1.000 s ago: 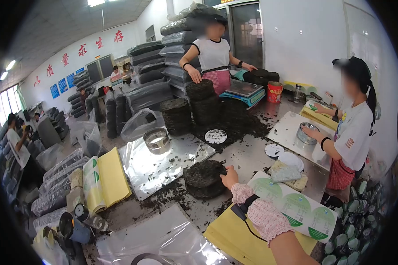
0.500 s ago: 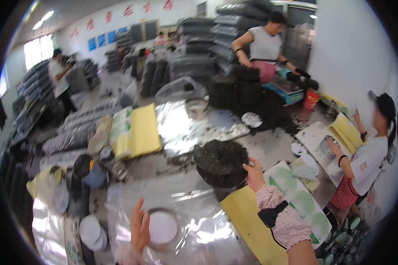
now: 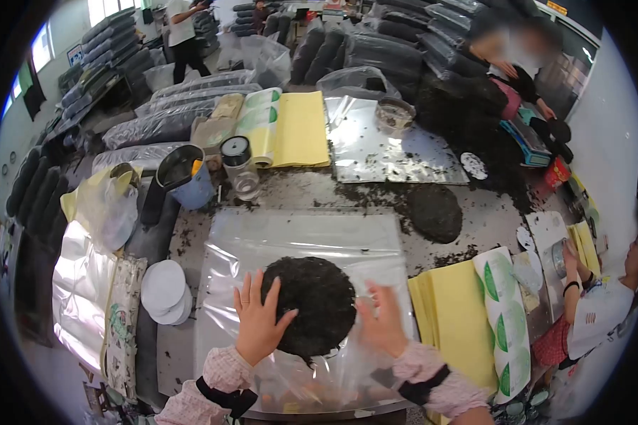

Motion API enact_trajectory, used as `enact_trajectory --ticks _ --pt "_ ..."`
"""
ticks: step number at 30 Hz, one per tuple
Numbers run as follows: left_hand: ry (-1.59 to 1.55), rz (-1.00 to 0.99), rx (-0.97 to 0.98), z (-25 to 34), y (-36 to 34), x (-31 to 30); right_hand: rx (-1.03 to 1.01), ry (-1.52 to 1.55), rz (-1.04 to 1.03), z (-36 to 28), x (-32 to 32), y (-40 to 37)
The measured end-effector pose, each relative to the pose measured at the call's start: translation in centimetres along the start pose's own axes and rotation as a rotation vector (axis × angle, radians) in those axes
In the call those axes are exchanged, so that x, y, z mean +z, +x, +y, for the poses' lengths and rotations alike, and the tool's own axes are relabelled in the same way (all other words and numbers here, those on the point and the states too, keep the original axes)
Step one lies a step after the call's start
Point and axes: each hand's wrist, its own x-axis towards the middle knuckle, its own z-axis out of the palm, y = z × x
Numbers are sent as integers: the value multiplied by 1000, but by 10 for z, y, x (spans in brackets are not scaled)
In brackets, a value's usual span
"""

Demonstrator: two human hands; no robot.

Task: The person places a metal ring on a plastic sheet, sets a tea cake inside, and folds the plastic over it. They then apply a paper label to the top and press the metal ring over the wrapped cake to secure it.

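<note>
A dark, round cake of dried seaweed [image 3: 312,304] lies flat on clear plastic sheets [image 3: 305,234] in front of me. My left hand [image 3: 256,319], fingers spread, rests over the cake's left edge. At its right edge is my right hand [image 3: 386,319], slightly blurred, with the fingers stretched and apart. A second dark cake [image 3: 436,212] lies farther off to the right on the table, amid loose dark crumbs.
White round discs [image 3: 166,287] are piled at left, near a blue bucket [image 3: 189,180] and a clear jar [image 3: 242,173]. Yellow sheets [image 3: 450,312] and green-printed film [image 3: 503,319] lie at right. A metal tray [image 3: 390,156] is beyond. Another person [image 3: 595,304] works at right.
The seaweed cake that my right hand held above the table now lies on the plastic sheets, covering the white disc's spot. My left hand has come onto it. The view has tilted down.
</note>
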Motion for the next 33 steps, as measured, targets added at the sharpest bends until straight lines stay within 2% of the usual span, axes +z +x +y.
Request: enact_trajectory --ticks 2,3,5,6,8,10,13,17,21,22,25,27,28,30,31,32,33 --pt "6 -50 80 12 15 -44 -231 -23 -156 -45 -39 25" --pt "-35 -135 152 7 26 -49 -246 -129 -307 -71 -42 37" --pt "123 -370 160 5 42 -28 -231 -370 -584 -99 -11 50" --pt "207 -474 173 6 48 -19 -264 -532 -582 -88 18 46" --pt "238 -453 232 10 51 -12 -267 -616 -566 -65 46 46" --pt "365 -410 262 4 47 14 -273 -570 -579 -54 53 46" --pt "277 -525 282 0 54 17 -232 -487 -652 -55 52 50" --pt "126 -493 308 -14 53 39 -240 -433 -696 -40 59 52" --pt "235 -502 293 -12 47 58 -107 -560 -511 -41 84 40" --pt "282 -497 284 -10 48 56 -129 -554 -507 -41 83 41" --pt "132 -617 192 1 54 32 -227 -599 -544 -46 69 36" --pt "74 -634 246 6 54 9 -353 -721 -592 -61 58 48" --pt "41 -644 273 6 53 7 -287 -717 -662 -73 47 61" --pt "14 -464 458 -11 45 26 -355 -330 -292 -101 23 93" --pt "-4 -372 569 -17 43 38 -574 -161 -6 -107 33 113" --pt "8 -448 516 -17 40 50 -797 -7 298 -110 49 143" --pt "98 -475 553 -13 44 48 -726 -221 58 -98 80 156"
